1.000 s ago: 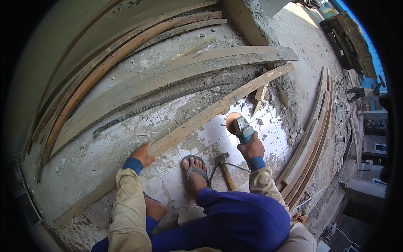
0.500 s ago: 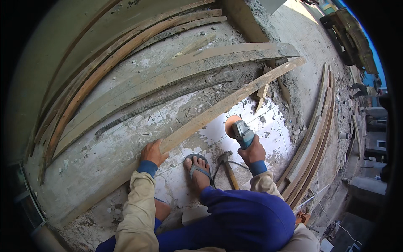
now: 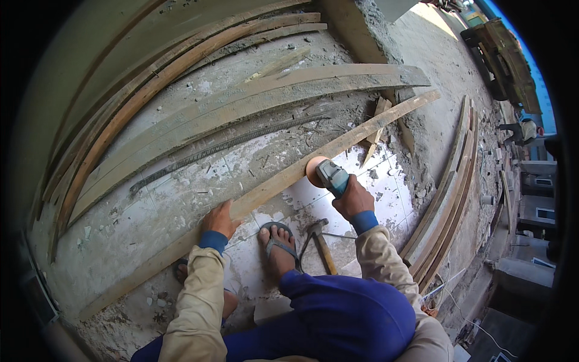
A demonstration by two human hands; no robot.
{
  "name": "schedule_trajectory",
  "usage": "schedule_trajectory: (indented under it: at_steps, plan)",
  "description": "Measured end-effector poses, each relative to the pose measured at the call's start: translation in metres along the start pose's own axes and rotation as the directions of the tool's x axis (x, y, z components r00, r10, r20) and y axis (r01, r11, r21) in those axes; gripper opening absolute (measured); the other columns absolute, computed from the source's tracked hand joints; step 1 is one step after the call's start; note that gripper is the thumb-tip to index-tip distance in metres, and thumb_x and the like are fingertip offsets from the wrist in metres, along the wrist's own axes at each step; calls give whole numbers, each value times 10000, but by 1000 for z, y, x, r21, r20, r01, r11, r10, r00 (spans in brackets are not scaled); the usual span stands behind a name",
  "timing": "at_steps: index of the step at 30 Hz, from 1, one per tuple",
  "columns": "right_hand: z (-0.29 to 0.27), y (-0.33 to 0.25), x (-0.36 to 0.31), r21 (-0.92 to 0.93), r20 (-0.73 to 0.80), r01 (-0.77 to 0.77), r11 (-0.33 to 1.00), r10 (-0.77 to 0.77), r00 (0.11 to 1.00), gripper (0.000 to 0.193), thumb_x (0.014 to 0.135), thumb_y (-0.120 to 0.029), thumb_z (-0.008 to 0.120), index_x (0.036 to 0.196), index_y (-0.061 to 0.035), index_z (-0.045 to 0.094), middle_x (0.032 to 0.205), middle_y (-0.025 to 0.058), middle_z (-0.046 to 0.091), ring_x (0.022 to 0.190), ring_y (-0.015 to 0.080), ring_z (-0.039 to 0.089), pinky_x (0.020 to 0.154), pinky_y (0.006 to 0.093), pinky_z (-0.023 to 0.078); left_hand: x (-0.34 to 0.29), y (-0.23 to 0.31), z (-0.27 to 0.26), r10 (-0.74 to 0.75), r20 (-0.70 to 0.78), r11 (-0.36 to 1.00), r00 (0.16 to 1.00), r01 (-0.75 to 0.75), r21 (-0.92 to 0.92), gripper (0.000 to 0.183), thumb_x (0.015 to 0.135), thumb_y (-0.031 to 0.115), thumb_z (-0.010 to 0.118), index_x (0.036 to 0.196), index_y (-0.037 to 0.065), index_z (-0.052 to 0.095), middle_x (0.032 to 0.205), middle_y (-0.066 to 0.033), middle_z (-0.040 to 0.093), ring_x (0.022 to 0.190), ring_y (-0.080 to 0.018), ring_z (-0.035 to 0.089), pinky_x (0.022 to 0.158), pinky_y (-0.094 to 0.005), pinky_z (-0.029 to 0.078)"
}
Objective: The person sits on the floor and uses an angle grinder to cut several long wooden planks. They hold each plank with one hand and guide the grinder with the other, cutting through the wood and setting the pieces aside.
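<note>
A long wooden plank runs aslant from the lower left to the upper right. My left hand grips its near edge, the fingers partly hidden. My right hand is wrapped round the body of a teal and grey angle grinder. The grinder's orange disc overlaps the plank's near edge; whether it touches the wood I cannot tell. A claw hammer with a wooden handle lies on the floor between my sandalled foot and my right forearm.
Beyond the plank lie a ribbed steel bar and a thick timber beam. More boards rest along the wall at left. Stacked planks lie at right. Wood scraps and rubble litter the cracked tiles.
The grinder in my right hand has moved left, from beside the plank to its near edge. My left hand stays on the plank, and the plank's far end sits slightly lower in view.
</note>
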State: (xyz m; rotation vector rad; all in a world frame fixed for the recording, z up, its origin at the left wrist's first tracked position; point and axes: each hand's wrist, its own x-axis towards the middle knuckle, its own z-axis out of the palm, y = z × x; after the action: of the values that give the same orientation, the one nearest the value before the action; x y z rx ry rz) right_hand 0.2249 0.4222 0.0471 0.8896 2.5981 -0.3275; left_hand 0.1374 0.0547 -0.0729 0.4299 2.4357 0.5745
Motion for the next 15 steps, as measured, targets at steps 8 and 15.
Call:
schedule_trajectory:
  at_steps: [8, 15]
  plan:
    - [-14, -12, 8, -66, 52, -2, 998, 5, 999, 478, 789, -219, 750, 1181, -32, 553, 1056, 242, 760, 958, 443, 752, 846, 526, 600, -6, 13, -3, -37, -46, 999, 998, 38, 21, 703, 826, 314, 883, 1422, 83, 590, 1366, -172, 682, 1261, -381, 643, 1065, -474, 513]
    - [-5, -1, 7, -26, -27, -117, 993, 116, 993, 491, 788, -232, 766, 1181, -33, 549, 1061, 245, 755, 979, 444, 747, 853, 525, 598, -11, 17, -1, -48, -75, 999, 996, 49, 23, 707, 822, 292, 887, 1429, 90, 585, 1374, -162, 679, 1267, -372, 641, 1076, -473, 503]
